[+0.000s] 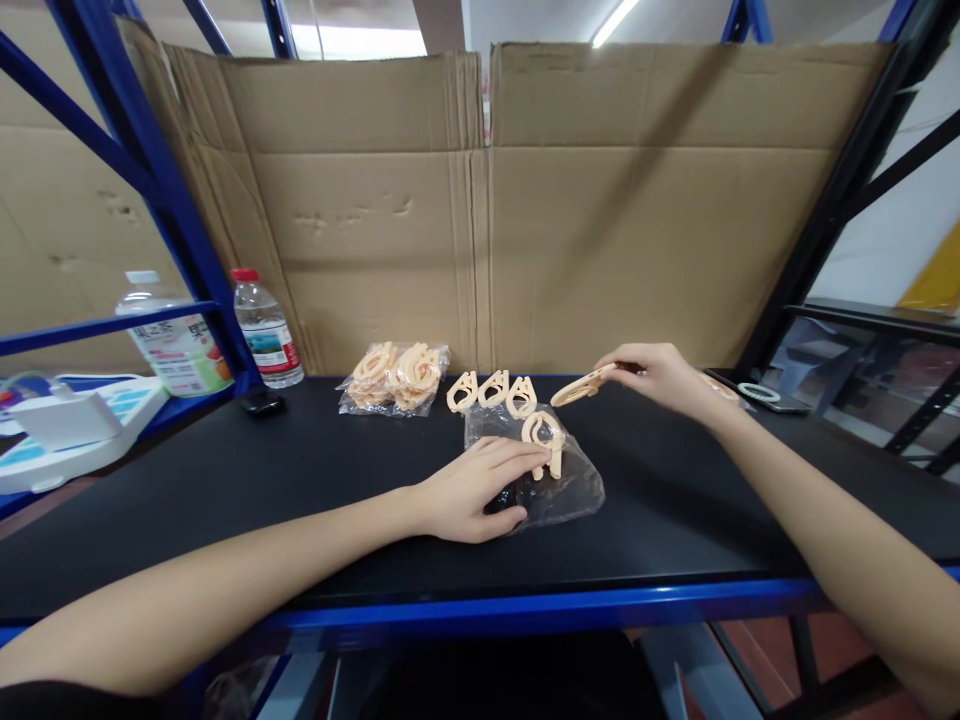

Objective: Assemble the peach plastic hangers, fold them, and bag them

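Observation:
My left hand (480, 492) lies over a clear plastic bag (577, 490), fingers stretched out and thumb apart. Its fingertips touch a beige plastic piece that looks like a folding hanger (541, 430), on or inside the bag; I cannot tell which. Raised above the table to the right, my right hand (651, 375) pinches another beige folding hanger (579, 387) by one end. Behind the bag lie three similar pieces in a row: a left one (462, 393), a middle one (493, 388) and a right one (521, 397).
Clear packets of beige hangers (395, 378) lie at the back on the black table (225, 470). To the left are a red-capped water bottle (266, 330), a larger bottle (176, 340) and a small black object (262, 401). A phone (784, 402) with a white ring lies right. Cardboard (360, 230) walls the back.

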### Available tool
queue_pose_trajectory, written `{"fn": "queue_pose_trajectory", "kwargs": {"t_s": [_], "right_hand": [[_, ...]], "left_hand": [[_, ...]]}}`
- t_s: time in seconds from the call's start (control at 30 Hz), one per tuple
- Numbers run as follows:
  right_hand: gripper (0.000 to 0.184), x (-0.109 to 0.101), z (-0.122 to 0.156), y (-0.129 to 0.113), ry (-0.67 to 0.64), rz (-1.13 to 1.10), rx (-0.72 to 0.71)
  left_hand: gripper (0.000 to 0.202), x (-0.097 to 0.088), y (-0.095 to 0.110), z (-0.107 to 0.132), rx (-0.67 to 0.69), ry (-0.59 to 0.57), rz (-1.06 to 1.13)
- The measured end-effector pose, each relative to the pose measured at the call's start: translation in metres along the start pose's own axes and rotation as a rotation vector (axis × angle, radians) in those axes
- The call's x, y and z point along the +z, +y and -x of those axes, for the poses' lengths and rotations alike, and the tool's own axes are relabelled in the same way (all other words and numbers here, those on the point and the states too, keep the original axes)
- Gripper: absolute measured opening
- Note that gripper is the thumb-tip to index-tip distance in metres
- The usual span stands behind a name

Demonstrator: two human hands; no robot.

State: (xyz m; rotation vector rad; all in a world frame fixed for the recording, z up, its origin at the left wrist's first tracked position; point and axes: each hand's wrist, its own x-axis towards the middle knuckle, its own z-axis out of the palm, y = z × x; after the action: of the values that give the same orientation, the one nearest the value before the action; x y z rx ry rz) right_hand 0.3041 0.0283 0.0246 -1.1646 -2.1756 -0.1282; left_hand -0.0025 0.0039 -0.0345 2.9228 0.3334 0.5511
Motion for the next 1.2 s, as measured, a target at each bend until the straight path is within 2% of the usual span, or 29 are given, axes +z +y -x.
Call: {"fn": "queue_pose_trajectory", "kwargs": {"t_s": [0.07,0.13,0.17,0.23,0.33,0.43,0.57,0.67,0.77,0.97,1.2], "right_hand": [[0.021,-0.004,0.004,-0.023,0.155,-0.058,-0.045],[0.018,-0.01,0.01,-0.047,0.223,-0.159,-0.104],[0.016,-0.014,0.013,-0.057,0.219,-0.214,-0.138],[0.013,-0.02,0.02,-0.074,0.133,-0.288,-0.237],[0.011,-0.02,0.03,-0.094,-0.004,-0.256,-0.392],[0.016,-0.001,0.043,-0.115,-0.014,-0.064,-0.502],[0.021,0.038,0.06,-0.138,0.003,0.258,-0.683],[0.021,0.062,0.063,-0.142,0.024,0.357,-0.729],[0.021,0.074,0.058,-0.134,-0.039,0.392,-0.644],[0.017,0.086,0.05,-0.122,-0.225,0.455,-0.527],[0.028,0.092,0.051,-0.122,-0.226,0.557,-0.557]], "left_hand": [[0.066,0.0,0.0,0.0,0.0,0.005,0.001],[0.068,0.001,0.0,0.0,-0.007,0.01,-0.001],[0.068,0.001,-0.001,0.0,-0.013,0.015,-0.001],[0.068,0.002,-0.001,0.0,-0.027,0.021,0.005],[0.071,0.004,0.0,0.0,-0.041,0.035,0.021],[0.076,0.006,0.003,0.0,-0.044,0.083,0.028],[0.079,0.009,0.01,-0.001,-0.001,0.122,0.05],[0.082,0.01,0.012,-0.002,0.03,0.127,0.067],[0.082,0.01,0.011,-0.003,0.024,0.146,0.072],[0.083,0.011,0.01,-0.003,0.012,0.156,0.083],[0.086,0.012,0.009,-0.003,-0.016,0.154,0.076]]}}
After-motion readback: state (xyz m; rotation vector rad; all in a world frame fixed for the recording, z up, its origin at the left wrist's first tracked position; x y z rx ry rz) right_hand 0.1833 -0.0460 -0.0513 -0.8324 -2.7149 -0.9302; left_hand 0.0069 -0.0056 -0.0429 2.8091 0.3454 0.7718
